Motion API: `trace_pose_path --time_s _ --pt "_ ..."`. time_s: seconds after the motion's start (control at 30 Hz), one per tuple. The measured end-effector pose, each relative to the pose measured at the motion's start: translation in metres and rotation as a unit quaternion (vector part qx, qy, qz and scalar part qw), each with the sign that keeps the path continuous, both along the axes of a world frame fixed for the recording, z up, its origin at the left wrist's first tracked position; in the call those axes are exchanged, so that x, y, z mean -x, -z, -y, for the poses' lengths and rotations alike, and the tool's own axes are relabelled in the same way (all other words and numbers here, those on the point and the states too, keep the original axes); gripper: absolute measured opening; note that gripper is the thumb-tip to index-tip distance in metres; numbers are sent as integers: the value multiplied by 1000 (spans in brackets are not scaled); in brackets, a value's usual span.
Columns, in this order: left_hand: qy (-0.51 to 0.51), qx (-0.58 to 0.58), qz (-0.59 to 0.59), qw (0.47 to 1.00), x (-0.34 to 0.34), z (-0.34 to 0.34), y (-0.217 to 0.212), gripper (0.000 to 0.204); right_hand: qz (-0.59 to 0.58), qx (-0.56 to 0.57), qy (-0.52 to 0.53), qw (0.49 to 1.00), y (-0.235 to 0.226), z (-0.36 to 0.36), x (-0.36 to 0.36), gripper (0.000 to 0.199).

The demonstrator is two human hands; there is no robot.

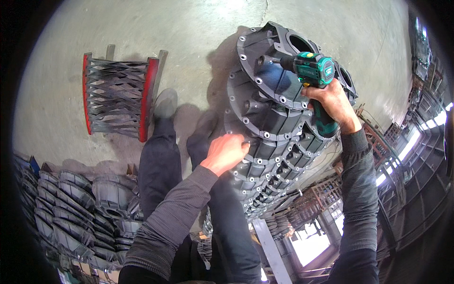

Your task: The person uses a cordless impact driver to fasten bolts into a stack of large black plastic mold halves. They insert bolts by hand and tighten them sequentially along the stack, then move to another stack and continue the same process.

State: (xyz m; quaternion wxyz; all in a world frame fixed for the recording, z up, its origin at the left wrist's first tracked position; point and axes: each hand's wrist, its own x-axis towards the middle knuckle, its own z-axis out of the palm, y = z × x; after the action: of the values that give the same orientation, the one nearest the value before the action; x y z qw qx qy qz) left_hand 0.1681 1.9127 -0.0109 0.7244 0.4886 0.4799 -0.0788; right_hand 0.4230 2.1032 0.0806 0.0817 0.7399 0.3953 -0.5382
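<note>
My right hand (332, 102) is wrapped round the grip of a green and black cordless drill (314, 71). A socket on the drill's nose points left, over the top of a stack of dark grey cast metal housings (265, 118). The housings have round flanges with bolt holes along their rims, and the top one has large round openings. My left hand (226, 154) is at the near left side of the stack, below the top housing, with its fingers curled and the tips together by a flange. Whatever it may be holding is hidden or too small to name.
Left of my legs stands a low stool (116, 97) with red rails and criss-crossed black strips. More housings (71, 213) are piled at the lower left. Racks with metal parts (317, 201) are at the lower right. Pale concrete floor (156, 23) lies beyond.
</note>
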Motion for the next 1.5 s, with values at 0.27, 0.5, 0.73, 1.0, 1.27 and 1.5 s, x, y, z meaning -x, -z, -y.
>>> trace_pose_path --time_s 0.27,0.5,0.73,1.0,1.27,1.5 --pt "20 20 4 1000 10 -10 -3 41 14 25 -16 999 -6 -23 15 32" --pt "6 17 5 1000 19 -13 -3 41 6 36 7 999 0 -22 23 37" --pt "-11 25 8 1000 25 -9 -3 40 31 83 -87 992 3 -39 19 29" --pt "-31 35 -1 999 32 -11 -4 41 53 82 -178 979 13 -49 17 29" --pt "-54 21 0 998 36 -14 -5 41 66 73 -156 983 15 -52 15 21" --pt "-63 22 6 998 32 -17 -5 41 69 72 -177 979 15 -54 15 21"
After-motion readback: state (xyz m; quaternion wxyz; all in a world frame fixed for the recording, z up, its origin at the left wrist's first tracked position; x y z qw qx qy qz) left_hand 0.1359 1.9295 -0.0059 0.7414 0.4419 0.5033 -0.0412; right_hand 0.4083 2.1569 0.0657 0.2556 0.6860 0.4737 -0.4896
